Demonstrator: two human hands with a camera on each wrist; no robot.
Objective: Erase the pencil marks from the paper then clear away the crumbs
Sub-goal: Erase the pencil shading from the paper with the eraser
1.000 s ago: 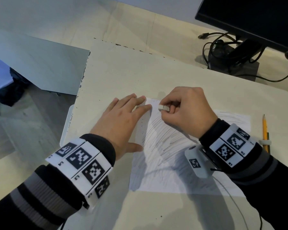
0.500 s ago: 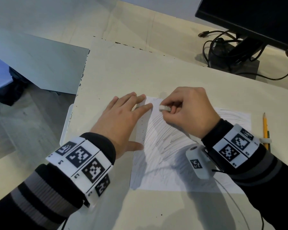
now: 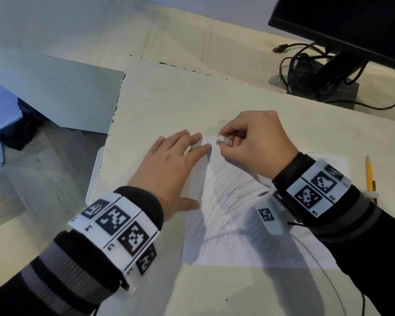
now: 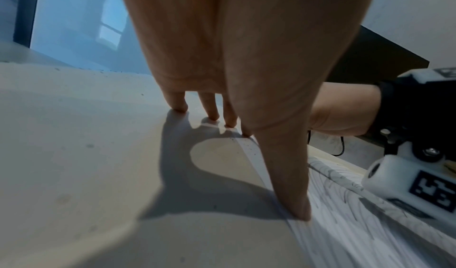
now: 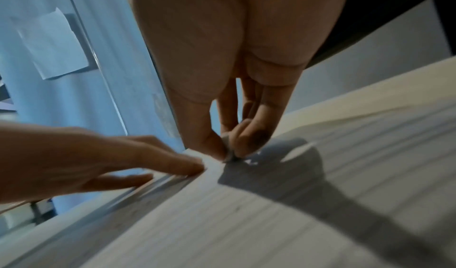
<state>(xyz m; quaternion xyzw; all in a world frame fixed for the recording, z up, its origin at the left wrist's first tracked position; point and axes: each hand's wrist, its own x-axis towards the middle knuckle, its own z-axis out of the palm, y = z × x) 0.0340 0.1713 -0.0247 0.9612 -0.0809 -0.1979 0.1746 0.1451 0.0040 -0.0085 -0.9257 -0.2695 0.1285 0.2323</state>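
A white sheet of paper (image 3: 233,226) covered in grey pencil strokes lies on the cream table. My right hand (image 3: 249,142) pinches a small white eraser (image 3: 221,139) between thumb and fingers, its tip pressed on the paper's far left corner (image 5: 228,156). My left hand (image 3: 176,165) lies flat with straight fingers, the fingertips (image 4: 302,213) holding down the paper's left edge. Tiny dark eraser crumbs (image 4: 249,149) speckle the paper margin by the left fingers.
A yellow pencil (image 3: 369,174) lies right of the paper. A black monitor (image 3: 342,23) on its stand, with tangled cables (image 3: 306,65), occupies the far right. The table's left edge (image 3: 114,115) drops to the floor, with a white piece (image 3: 95,174) jutting out below it.
The right hand with the eraser has shifted slightly up and left toward the paper's far corner. The left hand stays pressed on the paper edge.
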